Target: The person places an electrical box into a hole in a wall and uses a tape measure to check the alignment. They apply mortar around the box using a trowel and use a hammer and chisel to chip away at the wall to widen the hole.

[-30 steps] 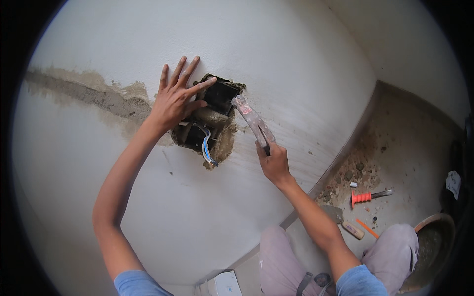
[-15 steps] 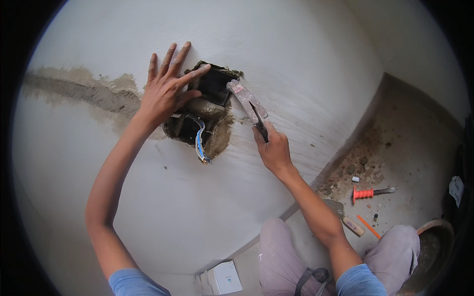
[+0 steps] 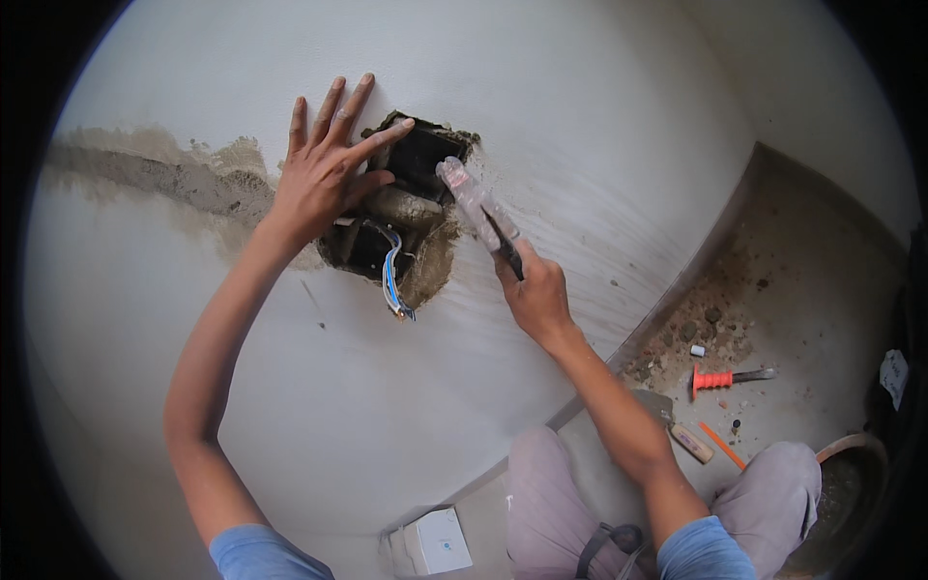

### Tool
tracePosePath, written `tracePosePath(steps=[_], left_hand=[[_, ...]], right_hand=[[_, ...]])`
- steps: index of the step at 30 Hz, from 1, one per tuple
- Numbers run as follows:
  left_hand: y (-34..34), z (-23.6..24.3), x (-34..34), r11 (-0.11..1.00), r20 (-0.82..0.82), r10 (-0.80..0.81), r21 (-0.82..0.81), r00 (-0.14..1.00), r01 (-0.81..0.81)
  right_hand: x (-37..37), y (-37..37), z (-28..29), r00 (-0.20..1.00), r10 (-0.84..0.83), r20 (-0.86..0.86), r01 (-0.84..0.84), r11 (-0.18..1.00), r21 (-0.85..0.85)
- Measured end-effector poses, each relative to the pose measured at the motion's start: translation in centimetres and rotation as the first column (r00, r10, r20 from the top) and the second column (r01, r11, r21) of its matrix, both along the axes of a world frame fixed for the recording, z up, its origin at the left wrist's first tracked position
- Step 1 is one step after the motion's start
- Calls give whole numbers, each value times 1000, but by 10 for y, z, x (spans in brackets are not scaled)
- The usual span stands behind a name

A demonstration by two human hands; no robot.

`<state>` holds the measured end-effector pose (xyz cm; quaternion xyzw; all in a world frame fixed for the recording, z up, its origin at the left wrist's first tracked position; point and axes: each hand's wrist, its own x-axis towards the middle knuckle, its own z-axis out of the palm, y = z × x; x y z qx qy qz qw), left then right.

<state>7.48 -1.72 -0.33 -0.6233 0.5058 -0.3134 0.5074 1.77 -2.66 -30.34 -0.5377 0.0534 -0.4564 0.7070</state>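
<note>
the left hand [image 3: 324, 184] lies against the pale wall [image 3: 406, 416] with its fingers spread wide and nothing in its grasp; its index finger reaches over the upper left rim of the upper black box [image 3: 423, 155], and its thumb points to that box's left edge. the right hand [image 3: 536, 300] is closed around a plaster-smeared hand tool [image 3: 470, 197], whose rounded end is at the right edge of the upper black box; whether it touches the rim i cannot tell. the lower black box [image 3: 365, 256] sits just below, in the same rough hole, with blue and white wires [image 3: 391, 275] hanging out over its rim. a rough grey strip [image 3: 184, 184] runs from the hole toward the wall's left edge.

on the floor [image 3: 802, 319], rubble [image 3: 691, 338] lies along the wall's foot, with a small white cylinder [image 3: 697, 351] among it. near it lie an orange-gripped chisel [image 3: 713, 380], a wooden-handled trowel [image 3: 692, 444] and an orange strip [image 3: 722, 445]. a white carton [image 3: 445, 541] stands beside the floor's edge at the wall.
</note>
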Motion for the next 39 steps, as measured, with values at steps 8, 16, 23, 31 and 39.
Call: tracePosePath(steps=[8, 16, 23, 31, 39], left_hand=[[1, 1, 0, 1000, -15, -3, 3, 1000, 3], [1, 0, -1, 1000, 13, 4, 5, 1000, -4], [4, -1, 2, 1000, 12, -1, 3, 1000, 1], [4, -3, 0, 1000, 29, -3, 15, 1000, 3], [3, -3, -1, 1000, 4, -19, 12, 1000, 19]], right_hand=[[-8, 1, 2, 999, 43, -28, -44, 999, -9], [-1, -1, 7, 999, -32, 2, 32, 997, -76], [0, 4, 5, 1000, 5, 20, -5, 1000, -16], [-10, 3, 11, 995, 99, -25, -99, 995, 8], [-8, -2, 15, 1000, 28, 8, -28, 999, 27]])
